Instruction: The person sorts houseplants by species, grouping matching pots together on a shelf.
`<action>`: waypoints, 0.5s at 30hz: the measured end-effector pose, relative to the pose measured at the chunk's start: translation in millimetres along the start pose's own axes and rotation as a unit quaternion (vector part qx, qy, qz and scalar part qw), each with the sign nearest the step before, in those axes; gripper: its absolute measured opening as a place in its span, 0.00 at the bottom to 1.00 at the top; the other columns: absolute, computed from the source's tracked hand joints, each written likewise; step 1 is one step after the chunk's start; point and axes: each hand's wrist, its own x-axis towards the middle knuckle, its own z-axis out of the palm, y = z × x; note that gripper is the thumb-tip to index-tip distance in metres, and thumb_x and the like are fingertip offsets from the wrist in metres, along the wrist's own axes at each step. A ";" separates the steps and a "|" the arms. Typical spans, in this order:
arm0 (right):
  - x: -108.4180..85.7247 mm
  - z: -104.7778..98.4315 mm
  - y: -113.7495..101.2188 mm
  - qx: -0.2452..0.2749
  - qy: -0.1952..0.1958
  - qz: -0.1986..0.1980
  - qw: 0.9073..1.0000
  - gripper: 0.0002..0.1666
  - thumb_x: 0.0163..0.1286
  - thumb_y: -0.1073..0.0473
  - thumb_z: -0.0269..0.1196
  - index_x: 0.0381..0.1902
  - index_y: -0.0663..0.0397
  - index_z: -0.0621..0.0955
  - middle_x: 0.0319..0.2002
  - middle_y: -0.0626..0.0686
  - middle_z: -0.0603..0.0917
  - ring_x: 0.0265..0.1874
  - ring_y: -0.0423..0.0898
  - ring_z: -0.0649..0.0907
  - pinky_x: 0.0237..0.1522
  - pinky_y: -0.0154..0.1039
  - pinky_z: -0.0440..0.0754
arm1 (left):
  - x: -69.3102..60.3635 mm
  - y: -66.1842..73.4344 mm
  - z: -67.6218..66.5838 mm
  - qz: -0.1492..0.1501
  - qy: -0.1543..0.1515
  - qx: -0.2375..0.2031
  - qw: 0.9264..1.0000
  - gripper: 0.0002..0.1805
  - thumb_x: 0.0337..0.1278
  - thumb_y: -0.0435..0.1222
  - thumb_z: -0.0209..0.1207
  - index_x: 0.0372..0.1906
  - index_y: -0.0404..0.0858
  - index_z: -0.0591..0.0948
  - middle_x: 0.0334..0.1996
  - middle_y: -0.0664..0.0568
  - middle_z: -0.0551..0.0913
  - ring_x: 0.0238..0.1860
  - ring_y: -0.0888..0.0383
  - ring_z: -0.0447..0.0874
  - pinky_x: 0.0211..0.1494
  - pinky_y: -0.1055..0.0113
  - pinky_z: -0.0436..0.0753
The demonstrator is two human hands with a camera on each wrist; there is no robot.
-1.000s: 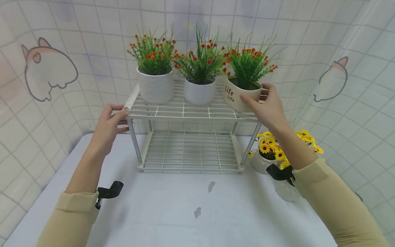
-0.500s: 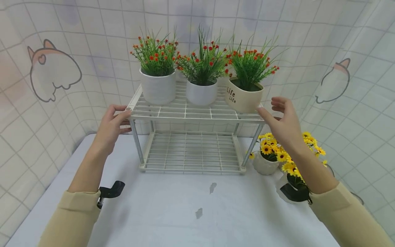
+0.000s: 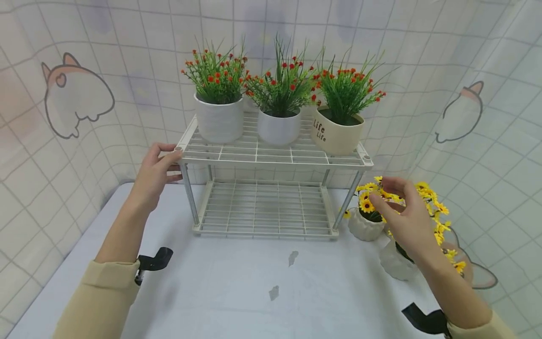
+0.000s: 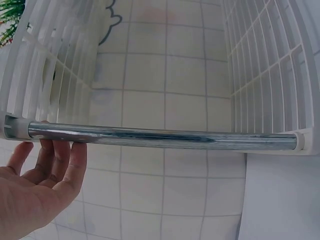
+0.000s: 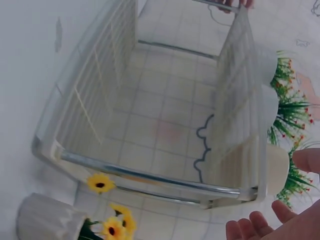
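My left hand (image 3: 150, 176) holds the front left corner of the white two-tier wire shelf (image 3: 275, 164), thumb on top. In the left wrist view its fingers (image 4: 62, 160) touch the metal post (image 4: 165, 137) near the upper tier. My right hand (image 3: 408, 223) is in the air at the right with loosely bent fingers, holding nothing. Behind it, partly hidden, stand a small white pot (image 3: 366, 229) of yellow flowers and a second white pot (image 3: 395, 262) of yellow flowers. On the upper tier stands a cream "Life" pot (image 3: 338, 137) with red-flowered grass.
A tall white pot (image 3: 219, 121) and a smaller white pot (image 3: 279, 128), both with red-flowered plants, share the upper tier. The lower tier (image 3: 264, 207) rests on the white tabletop (image 3: 228, 282). A tile-patterned curtain (image 3: 139, 70) encloses the back and sides.
My right hand has let go of the cream pot and moved down and right toward the yellow flowers. The cream pot stays on the upper tier. My left hand keeps its hold.
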 end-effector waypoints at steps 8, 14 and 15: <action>-33.3 19.5 17.9 0.043 -0.014 0.021 0.999 0.31 0.79 0.49 0.60 0.69 0.62 0.67 0.63 0.56 0.72 0.63 0.51 0.71 0.54 0.18 0.69 | 1.4 -0.9 -0.3 -0.007 -0.001 -0.009 1.000 0.26 0.80 0.49 0.47 0.67 0.35 0.65 0.61 0.39 0.75 0.50 0.54 0.79 0.59 0.52 0.78; -48.9 31.8 35.0 0.090 -0.045 0.072 0.992 0.30 0.80 0.50 0.59 0.68 0.62 0.68 0.62 0.56 0.73 0.59 0.42 0.72 0.53 0.21 0.72 | 0.6 1.5 0.6 -0.013 0.006 -0.014 1.000 0.20 0.79 0.50 0.49 0.63 0.42 0.69 0.56 0.46 0.78 0.50 0.53 0.79 0.58 0.55 0.79; -51.7 34.1 38.8 0.093 -0.053 0.090 0.990 0.30 0.80 0.49 0.59 0.69 0.62 0.68 0.63 0.56 0.73 0.59 0.41 0.72 0.52 0.21 0.73 | 0.0 1.3 0.5 -0.015 0.006 -0.016 1.000 0.20 0.79 0.50 0.49 0.62 0.43 0.69 0.55 0.47 0.78 0.50 0.53 0.79 0.58 0.56 0.79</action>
